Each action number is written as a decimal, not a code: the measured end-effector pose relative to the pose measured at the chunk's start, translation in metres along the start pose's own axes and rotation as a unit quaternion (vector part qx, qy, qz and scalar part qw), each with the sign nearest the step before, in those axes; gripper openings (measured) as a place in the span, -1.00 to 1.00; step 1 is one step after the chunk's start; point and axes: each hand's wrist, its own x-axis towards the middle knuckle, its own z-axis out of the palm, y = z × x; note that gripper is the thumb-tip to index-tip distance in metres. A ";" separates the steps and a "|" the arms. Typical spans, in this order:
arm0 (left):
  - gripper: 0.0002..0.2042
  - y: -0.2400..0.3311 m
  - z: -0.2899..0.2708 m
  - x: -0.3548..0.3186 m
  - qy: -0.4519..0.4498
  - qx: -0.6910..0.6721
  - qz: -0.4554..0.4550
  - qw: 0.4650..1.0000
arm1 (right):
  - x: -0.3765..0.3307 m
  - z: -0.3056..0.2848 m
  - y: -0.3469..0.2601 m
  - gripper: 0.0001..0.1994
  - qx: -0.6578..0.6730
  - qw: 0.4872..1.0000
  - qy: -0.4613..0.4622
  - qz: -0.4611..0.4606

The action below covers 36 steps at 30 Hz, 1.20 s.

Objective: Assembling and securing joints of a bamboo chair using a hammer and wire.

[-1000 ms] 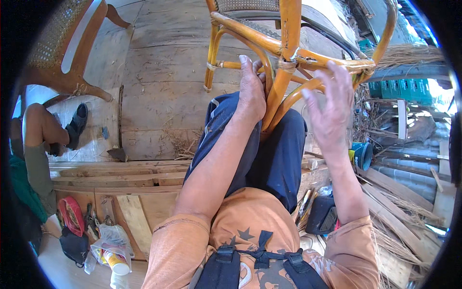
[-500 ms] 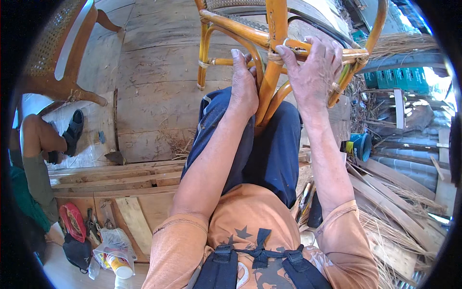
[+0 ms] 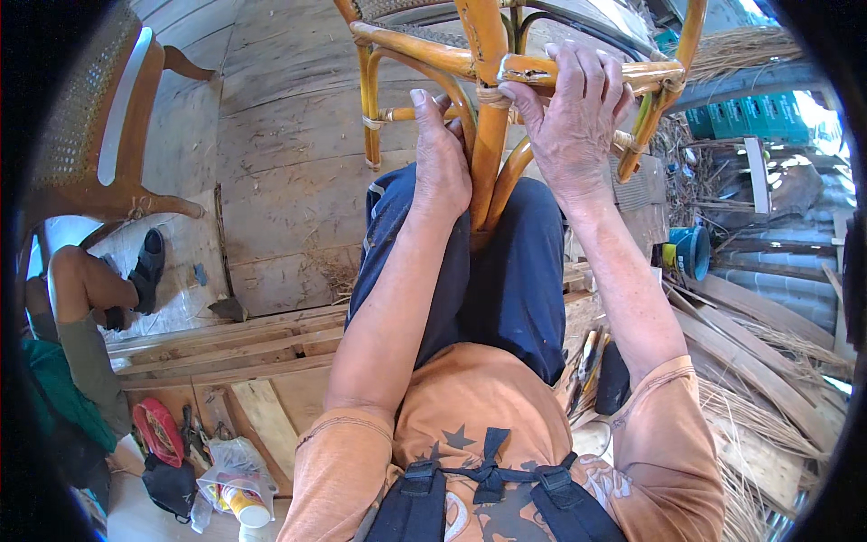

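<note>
A glossy yellow-brown rattan chair frame [image 3: 489, 154] stands between my knees, with pale cane binding [image 3: 490, 96] wrapped round the joint of its leg and rail. My left hand [image 3: 441, 154] lies against the curved brace beside that leg, thumb pointing up and fingers partly hidden behind the pole. My right hand [image 3: 576, 126] grips the horizontal rail [image 3: 655, 74], its fingers laid over the top and its thumb near the bound joint. A dark split or gap shows in the rail close to this thumb. Woven cane on the chair shows at the top edge.
At left stands a brown wooden chair [image 3: 126, 135] with cane mesh. Another person's leg [image 3: 90, 280] is below it. A wooden plank bench [image 3: 235, 339] runs beside me, with a plastic bag [image 3: 239, 470] near it. At right lie wood strips [image 3: 750, 348] and a blue bucket [image 3: 691, 251].
The chair frame and both hands sit slightly higher and further left in view. My right thumb has shifted a little at the bound joint. Both hands keep their places on the frame.
</note>
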 end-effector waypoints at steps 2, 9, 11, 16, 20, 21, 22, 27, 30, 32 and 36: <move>-0.31 0.001 0.001 0.000 0.004 -0.001 -0.004 1.000 | -0.001 -0.001 0.003 -0.44 0.010 1.000 0.000 0.000; -0.29 0.028 -0.032 -0.002 0.070 0.024 -0.004 0.997 | -0.018 -0.029 0.022 -0.48 0.134 0.990 -0.013 0.037; -0.31 0.056 -0.046 -0.010 0.065 0.002 0.057 0.996 | -0.042 -0.045 0.046 -0.55 0.181 0.971 0.000 0.159; -0.34 0.098 -0.181 -0.036 0.192 0.537 0.115 0.813 | -0.204 -0.036 0.126 -0.67 0.183 0.813 -0.101 0.543; -0.42 0.075 -0.341 -0.120 0.015 0.860 -0.310 0.404 | -0.354 -0.014 0.120 -0.56 0.103 0.728 -0.469 0.489; -0.42 0.071 -0.423 -0.200 0.059 0.880 -0.063 0.468 | -0.356 -0.004 0.085 -0.54 0.143 0.705 -0.523 0.458; -0.43 0.059 -0.389 -0.198 0.000 0.735 -0.109 0.669 | -0.370 -0.024 0.097 -0.52 0.128 0.682 -0.572 0.438; -0.52 0.046 -0.375 -0.189 -0.049 0.695 -0.258 0.670 | -0.386 -0.066 0.069 -0.54 -0.006 0.695 -0.703 0.149; -0.54 0.029 -0.427 -0.175 0.025 0.619 -0.370 0.692 | -0.343 -0.078 0.083 -0.59 -0.004 0.667 -0.723 0.180; -0.55 0.089 -0.507 -0.232 -0.045 0.715 -0.291 0.634 | -0.322 -0.040 0.051 -0.60 0.074 0.641 -0.749 0.150; -0.46 0.063 -0.440 -0.200 -0.074 0.670 -0.338 0.657 | -0.373 -0.038 0.107 -0.68 0.159 0.635 -0.729 0.201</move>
